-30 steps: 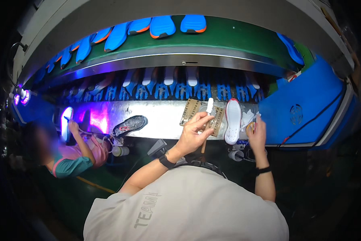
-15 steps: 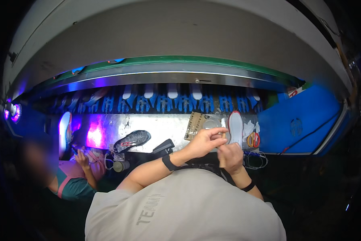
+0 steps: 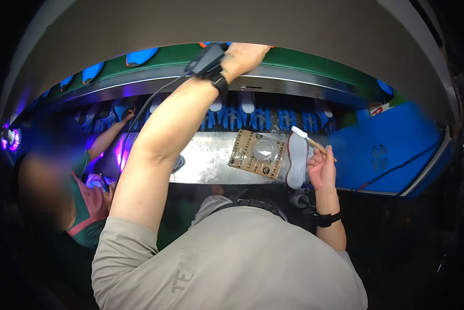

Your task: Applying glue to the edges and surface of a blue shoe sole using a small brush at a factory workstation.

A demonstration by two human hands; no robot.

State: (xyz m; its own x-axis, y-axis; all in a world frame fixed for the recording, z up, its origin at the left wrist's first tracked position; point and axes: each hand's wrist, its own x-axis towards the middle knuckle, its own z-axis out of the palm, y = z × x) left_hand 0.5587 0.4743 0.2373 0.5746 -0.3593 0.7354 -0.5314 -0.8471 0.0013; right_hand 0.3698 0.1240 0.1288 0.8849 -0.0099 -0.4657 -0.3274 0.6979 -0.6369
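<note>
Right of centre, the right hand [image 3: 322, 170] holds a wooden-handled, white-headed brush [image 3: 314, 144] in its fingers, the white end over the top of a white sole [image 3: 296, 168]. Left of that, a clear dish [image 3: 267, 150] sits on a brown sheet [image 3: 241, 155] on the surface [image 3: 211, 165]. At upper centre, the left hand [image 3: 245, 58] reaches over the green belt [image 3: 304, 61]; its fingers are mostly hidden, their grip impossible to tell.
</note>
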